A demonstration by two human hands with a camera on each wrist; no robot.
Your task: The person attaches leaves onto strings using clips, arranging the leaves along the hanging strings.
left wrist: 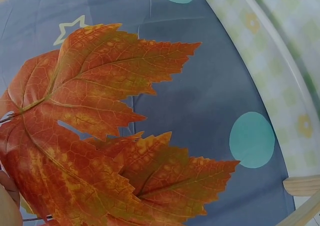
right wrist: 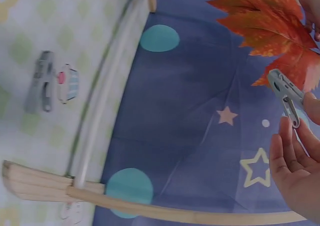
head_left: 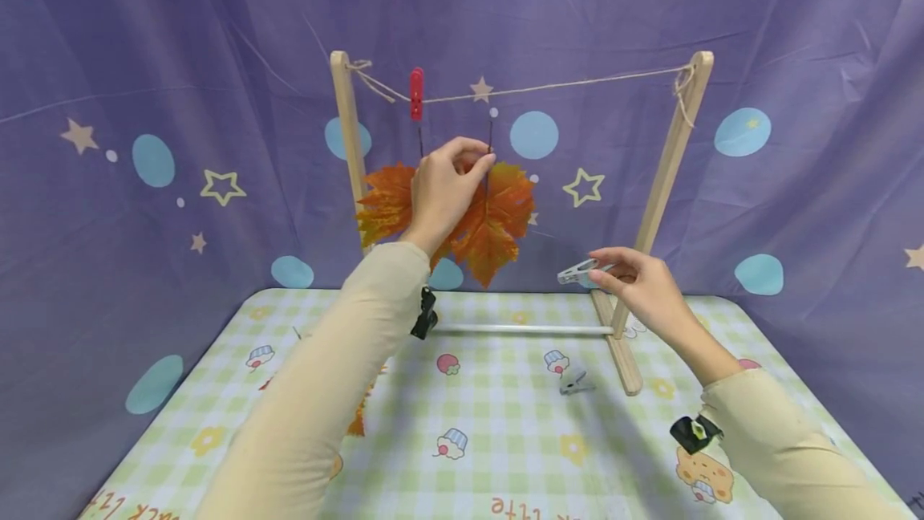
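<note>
The left hand (head_left: 447,191) pinches the thin stem (head_left: 490,135) of an orange leaf (head_left: 500,219); the leaf hangs just below and right of those fingers, its stem tip apart from the string (head_left: 563,85) above. If the pinch is loose, so slim a stem could twist or slip and the leaf drop. Just left of this hand, partly hidden by it, a similar leaf (head_left: 386,199) hangs beneath a red peg (head_left: 416,95) on the string; with the 2 leaves so close, a sideways nudge could tug that stem free. The right hand (head_left: 646,291), lower and well to the right, pinches a grey peg (head_left: 575,272), nose toward the leaves; whether its mouth is parted, I cannot tell. A poor grip could let the peg spring away, and with the stem so low, its bite could catch string alone. Above the right hand, the string meets a wooden post (head_left: 666,163); a hard pull could make the hung leaf swing. Below that hand, a spare peg (head_left: 575,384) lies on the table (head_left: 512,408).
</note>
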